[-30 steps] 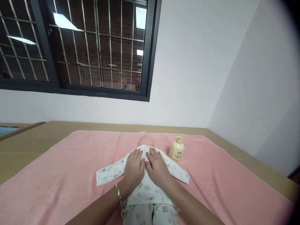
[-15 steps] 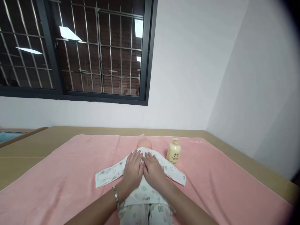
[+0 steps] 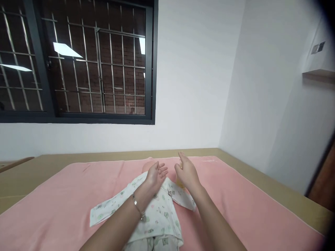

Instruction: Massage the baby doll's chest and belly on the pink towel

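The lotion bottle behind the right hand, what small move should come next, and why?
Probably close the right hand on the lotion bottle: that open hand hovers right in front of it, hiding most of it, while the left hand is raised, palm up, above the doll.

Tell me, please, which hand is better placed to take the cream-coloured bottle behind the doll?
Probably the right hand: it is raised, open, directly in front of the bottle, nearly hiding it. The left hand hovers over the doll, farther from the bottle.
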{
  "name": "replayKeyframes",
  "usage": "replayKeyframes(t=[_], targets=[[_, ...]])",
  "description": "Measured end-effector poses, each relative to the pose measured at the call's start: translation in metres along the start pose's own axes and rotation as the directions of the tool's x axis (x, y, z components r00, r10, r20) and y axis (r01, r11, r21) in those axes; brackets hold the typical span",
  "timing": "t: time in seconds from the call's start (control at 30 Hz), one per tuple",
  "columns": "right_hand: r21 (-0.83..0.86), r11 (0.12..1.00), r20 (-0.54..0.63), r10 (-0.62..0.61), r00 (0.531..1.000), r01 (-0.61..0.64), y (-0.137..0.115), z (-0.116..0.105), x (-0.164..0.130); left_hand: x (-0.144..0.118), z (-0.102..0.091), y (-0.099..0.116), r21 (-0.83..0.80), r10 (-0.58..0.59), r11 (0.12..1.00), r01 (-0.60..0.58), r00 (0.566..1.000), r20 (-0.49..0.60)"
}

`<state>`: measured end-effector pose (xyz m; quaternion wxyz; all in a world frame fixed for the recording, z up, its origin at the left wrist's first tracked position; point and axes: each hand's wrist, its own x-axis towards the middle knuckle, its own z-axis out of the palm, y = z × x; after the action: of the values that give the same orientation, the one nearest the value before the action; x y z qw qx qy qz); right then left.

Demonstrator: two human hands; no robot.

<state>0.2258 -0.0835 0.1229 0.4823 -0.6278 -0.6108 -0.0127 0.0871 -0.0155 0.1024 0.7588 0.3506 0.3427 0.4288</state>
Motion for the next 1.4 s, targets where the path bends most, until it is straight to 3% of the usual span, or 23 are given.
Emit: replayKeyframes(t=[0.07, 0.2, 0.33, 0.5, 0.6, 0.77, 0.93, 1.17, 1.27, 1.33, 1.4], targets=[[-0.073, 0.997, 0.017, 0.017, 1.000, -0.016, 0.023, 0.010, 0.009, 0.013, 0.017, 0.002, -0.137, -0.116, 0.982, 0.129, 0.988, 0.097], [-0.245, 0.969, 0.100, 0.027, 0.995, -0.001, 0.049, 0.025, 0.015, 0.031, 0.037, 0.005, -0.230, -0.111, 0.963, 0.142, 0.984, 0.140], [-0.356, 0.934, 0.084, 0.039, 0.996, -0.006, 0.048, 0.023, 0.016, 0.038, 0.050, 0.004, -0.254, -0.126, 0.953, 0.168, 0.976, 0.175], [-0.416, 0.899, -0.002, 0.154, 0.988, -0.141, 0.031, 0.023, 0.022, 0.033, 0.057, 0.000, -0.263, -0.171, 0.942, 0.208, 0.973, 0.155], [-0.444, 0.872, -0.053, 0.204, 0.978, -0.206, 0.021, 0.029, 0.026, 0.023, 0.047, -0.001, -0.263, -0.211, 0.933, 0.246, 0.965, 0.155], [-0.476, 0.845, -0.079, 0.236, 0.968, -0.245, 0.011, 0.033, 0.026, -0.005, 0.009, 0.002, -0.213, -0.283, 0.925, 0.314, 0.945, 0.164], [-0.519, 0.820, -0.053, 0.253, 0.966, -0.243, 0.007, 0.030, 0.022, -0.046, -0.023, 0.022, -0.214, -0.316, 0.918, 0.334, 0.942, 0.114], [-0.527, 0.832, 0.059, 0.241, 0.969, -0.175, 0.006, 0.038, 0.018, -0.085, -0.049, 0.054, -0.314, -0.246, 0.913, 0.261, 0.965, 0.086], [-0.461, 0.883, 0.090, 0.143, 0.986, -0.086, -0.015, 0.041, 0.006, -0.097, -0.051, 0.059, -0.321, -0.217, 0.917, 0.235, 0.972, 0.091], [-0.315, 0.948, 0.113, -0.014, 0.994, 0.049, -0.037, 0.042, -0.009, -0.107, -0.048, 0.059, -0.306, -0.216, 0.920, 0.245, 0.968, 0.126], [-0.142, 0.962, 0.166, -0.208, 0.964, 0.232, -0.061, 0.041, -0.028, -0.119, -0.043, 0.058, -0.272, -0.209, 0.925, 0.264, 0.954, 0.214]])
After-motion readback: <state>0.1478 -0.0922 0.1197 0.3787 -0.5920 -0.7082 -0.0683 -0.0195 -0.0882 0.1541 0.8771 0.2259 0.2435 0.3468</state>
